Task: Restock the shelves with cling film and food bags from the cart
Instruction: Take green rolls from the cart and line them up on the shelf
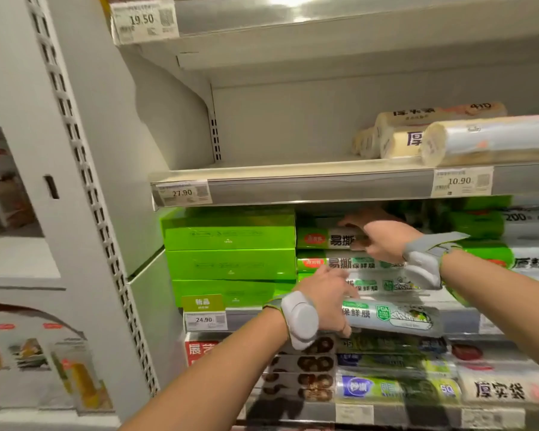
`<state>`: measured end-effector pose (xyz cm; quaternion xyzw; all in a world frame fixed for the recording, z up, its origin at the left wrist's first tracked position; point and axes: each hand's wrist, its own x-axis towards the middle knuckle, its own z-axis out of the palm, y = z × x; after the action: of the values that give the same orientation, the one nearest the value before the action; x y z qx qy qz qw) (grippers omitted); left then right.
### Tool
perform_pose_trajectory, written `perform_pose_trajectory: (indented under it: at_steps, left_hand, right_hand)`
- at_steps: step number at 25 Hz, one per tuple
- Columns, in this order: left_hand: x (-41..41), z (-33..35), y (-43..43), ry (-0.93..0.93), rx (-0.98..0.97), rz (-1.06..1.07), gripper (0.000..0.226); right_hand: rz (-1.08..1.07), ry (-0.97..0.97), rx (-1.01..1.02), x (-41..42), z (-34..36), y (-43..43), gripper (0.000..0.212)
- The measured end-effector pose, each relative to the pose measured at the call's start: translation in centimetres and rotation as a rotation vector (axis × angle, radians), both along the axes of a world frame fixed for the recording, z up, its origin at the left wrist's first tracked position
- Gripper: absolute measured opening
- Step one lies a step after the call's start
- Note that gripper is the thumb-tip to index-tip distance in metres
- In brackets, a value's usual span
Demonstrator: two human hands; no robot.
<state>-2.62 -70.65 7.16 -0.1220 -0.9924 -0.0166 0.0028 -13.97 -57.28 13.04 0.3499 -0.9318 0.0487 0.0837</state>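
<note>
The left hand (324,293) is gripping a cling film roll (395,317) by its left end, with the fingers curling close together round it and the thumb passing underneath. The roll is lying nearly level, pointing right, just in front of the lower shelf edge (459,318). Behind it, a stack of cling film packs (371,264) is resting on that shelf. The right hand (383,241) is reaching in beneath the middle shelf (293,186) to the topmost pack (324,239). Its fingers are stretching over the pack's top and its thumb is hanging at the front face. Motion blur is hiding whether the hand is gripping the pack or only touching it. Three green boxes (231,262) are lying stacked at the left, touching the cling film stack, above a price tag (204,320) reading 24.90. On the middle shelf, food bag rolls (417,132) are lying piled at the right, with a clear-wrapped roll (495,141) lying in front of them at the shelf lip. Tags reading 27.90 (182,192) and 10.90 (459,181) are sitting in that shelf's front strip. A grey band is wrapping each wrist, left (301,321) and right (423,262). Further rolled packs (395,387) are filling the bottom shelf below the hands.
</note>
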Motion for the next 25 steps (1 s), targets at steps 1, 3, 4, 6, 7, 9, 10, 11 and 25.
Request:
perform_pose_trajectory:
  at_steps: [1,3,4,6,7,9,10,11,25]
  left_hand:
    - [0.4,-0.3,-0.1,0.013,0.023,0.002,0.073]
    - [1.5,-1.0,-0.4,0.037,0.053,0.011,0.073]
    - [2.0,-1.3,-0.5,0.043,0.058,0.01,0.072]
    - [3.1,-1.9,-0.6,0.036,0.065,-0.002,0.07]
    - [3.6,-2.1,-0.6,0.041,0.066,-0.014,0.068]
    - [4.3,-2.4,-0.8,0.072,0.071,-0.043,0.065]
    - [4.6,-2.6,-0.8,0.076,0.09,-0.049,0.064]
    - [5.0,-2.9,-0.9,0.064,0.121,-0.045,0.064]
    - [5.9,-2.1,-2.8,-0.11,0.302,0.03,0.055]
  right_hand:
    - [0.028,0.022,-0.025,0.5,0.0,0.3,0.039]
    - [0.099,0.072,-0.069,1.6,-0.5,1.3,0.042]
    - [0.132,0.097,-0.073,2.3,-0.9,1.8,0.045]
    - [0.193,0.175,-0.031,3.6,-2.4,2.7,0.05]
    - [0.208,0.205,-0.006,4.0,-3.5,3.0,0.051]
    - [0.21,0.196,-0.01,4.4,-5.3,3.4,0.052]
    - [0.21,0.187,-0.021,4.3,-6.1,3.4,0.051]
    - [0.207,0.176,-0.032,4.3,-6.6,3.4,0.051]
    - [0.182,0.078,0.017,5.0,-6.3,2.5,0.053]
